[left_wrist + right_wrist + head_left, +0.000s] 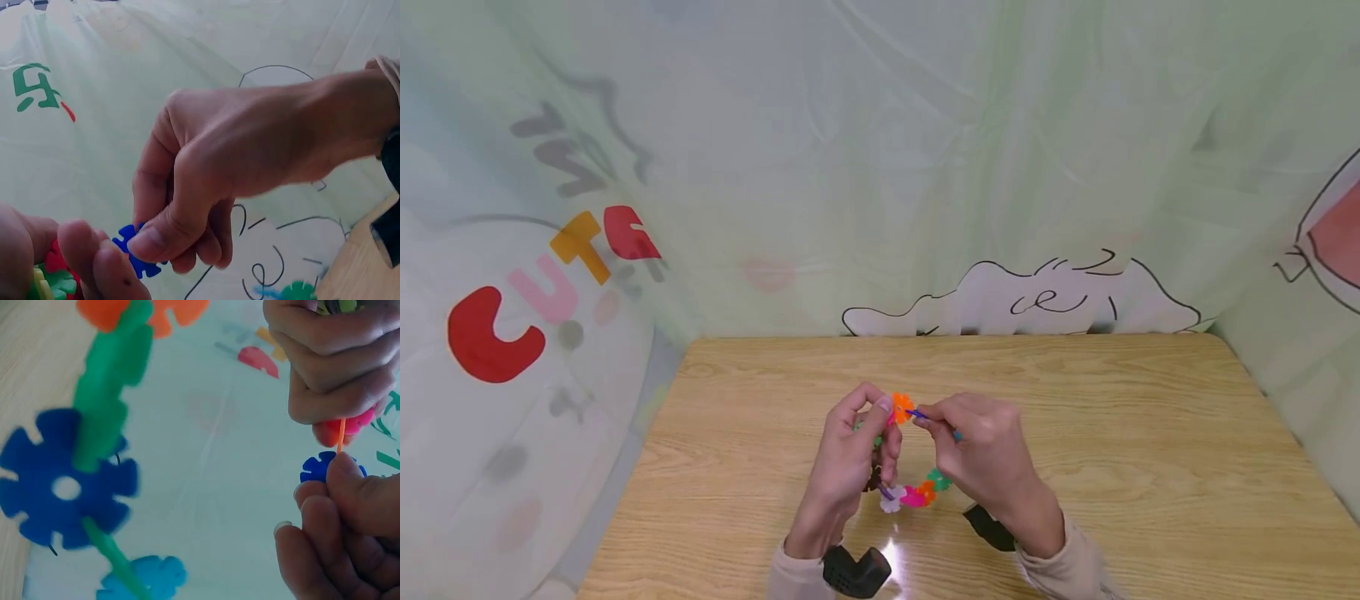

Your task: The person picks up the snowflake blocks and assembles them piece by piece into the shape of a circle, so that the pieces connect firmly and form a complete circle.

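Observation:
My left hand (pixel 850 454) grips one end of a chain of notched plastic snowflake discs, its thumb and fingers by a pink disc (pixel 355 422). An orange disc (pixel 902 408) sticks out beyond that thumb toward the right hand. Between thumb and forefinger, my right hand (pixel 985 442) pinches a blue disc (pixel 129 247), edge-on in the head view. The blue disc meets the orange one's edge. Below the hands, the chain curves through a white disc (pixel 892 502), a magenta disc (pixel 913 497) and a green disc (pixel 939 479). Some links are hidden behind the fingers.
A wood-grained table (pixel 1112 467) lies under both hands. Pale printed curtains (pixel 887 167) hang behind it and at the sides. Black wrist mounts (pixel 856 572) sit on both forearms. Close to the right wrist camera hangs another blue disc (pixel 37 487) of the chain.

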`<state>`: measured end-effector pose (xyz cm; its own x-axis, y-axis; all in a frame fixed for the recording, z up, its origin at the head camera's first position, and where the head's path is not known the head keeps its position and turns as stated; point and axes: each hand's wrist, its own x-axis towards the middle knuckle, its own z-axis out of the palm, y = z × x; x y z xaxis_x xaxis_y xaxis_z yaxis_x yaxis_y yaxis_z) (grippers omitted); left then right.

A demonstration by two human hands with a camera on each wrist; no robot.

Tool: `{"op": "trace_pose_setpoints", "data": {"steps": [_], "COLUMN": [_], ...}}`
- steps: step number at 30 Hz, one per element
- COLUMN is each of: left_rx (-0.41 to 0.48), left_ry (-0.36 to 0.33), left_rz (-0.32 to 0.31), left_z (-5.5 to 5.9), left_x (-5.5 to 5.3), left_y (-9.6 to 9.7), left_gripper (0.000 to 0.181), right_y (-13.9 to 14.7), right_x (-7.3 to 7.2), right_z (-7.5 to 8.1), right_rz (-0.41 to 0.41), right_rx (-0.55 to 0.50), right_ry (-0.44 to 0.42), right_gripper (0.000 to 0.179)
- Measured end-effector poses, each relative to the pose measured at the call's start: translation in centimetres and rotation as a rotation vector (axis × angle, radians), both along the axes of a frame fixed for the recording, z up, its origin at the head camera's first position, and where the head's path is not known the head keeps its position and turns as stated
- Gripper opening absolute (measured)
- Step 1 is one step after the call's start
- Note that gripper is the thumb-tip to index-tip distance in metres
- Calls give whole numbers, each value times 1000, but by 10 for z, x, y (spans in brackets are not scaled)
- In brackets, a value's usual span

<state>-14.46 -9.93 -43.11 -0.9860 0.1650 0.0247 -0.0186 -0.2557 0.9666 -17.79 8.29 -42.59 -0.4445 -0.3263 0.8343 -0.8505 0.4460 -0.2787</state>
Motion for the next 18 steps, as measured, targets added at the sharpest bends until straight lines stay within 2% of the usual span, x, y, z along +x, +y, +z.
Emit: {"op": "trace_pose_setpoints", "data": {"steps": [4,7,9,11,14,16,18], "left_rx": [-3,10,37,74,125,153,182], "left_ry": [8,-8,-25,-36,-32,-22,-14], "left_rz": [4,34,59,87,135,170,205], "left_z": [0,0,-2,-3,-5,-5,-4], "left_x": [1,0,0,-1,-1,-1,-1], "left_y": [1,1,2,2,1,0,-1], "left_gripper": [30,27,25,23,19,18,16], "right_y": [1,7,16,29,50,61,67], "right_x": [0,-3,-7,-11,-20,-27,-35], "right_z": [-1,0,3,6,9,8,5], "right_rz": [34,74,77,21,-66,-67,3], "right_rx": [-21,-17,-17,-15,-42,-63,-71], "right_ry": [-39,-145,-271,-404,-641,-802,-969], "right_gripper": [21,27,38,47,43,37,41]}}
